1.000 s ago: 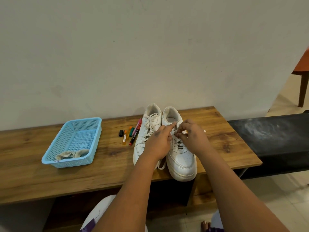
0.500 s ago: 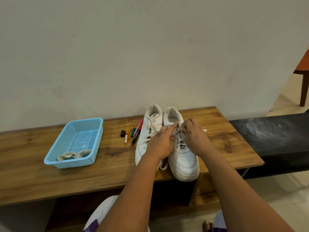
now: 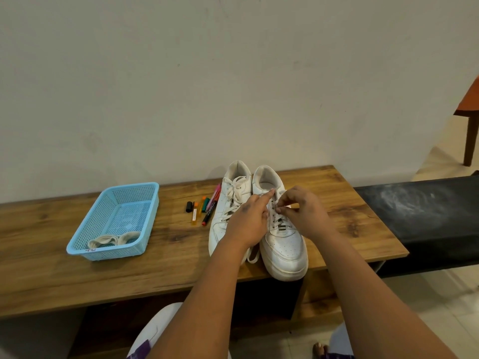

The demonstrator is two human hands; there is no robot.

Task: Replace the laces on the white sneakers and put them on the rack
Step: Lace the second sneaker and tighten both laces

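Observation:
Two white sneakers stand side by side on the wooden bench (image 3: 77, 275), toes toward me. The left sneaker (image 3: 228, 211) is laced and tied. Over the right sneaker (image 3: 283, 244) both my hands work at the upper eyelets. My left hand (image 3: 248, 221) rests on the shoe's left side with its index finger stretched toward the tongue. My right hand (image 3: 303, 211) pinches the white lace (image 3: 277, 218) between thumb and fingertips. A loose lace end (image 3: 252, 255) hangs between the two shoes.
A light blue mesh basket (image 3: 85, 229) at the left holds a bundle of off-white laces (image 3: 114, 240). Several markers (image 3: 204, 209) lie left of the sneakers. A black bench (image 3: 425, 221) adjoins on the right, with a chair leg (image 3: 470, 141) beyond it.
My right hand has shifted slightly and now pinches the lace lower at the eyelets. My left index finger has stretched out further toward the tongue. The shoes have not moved.

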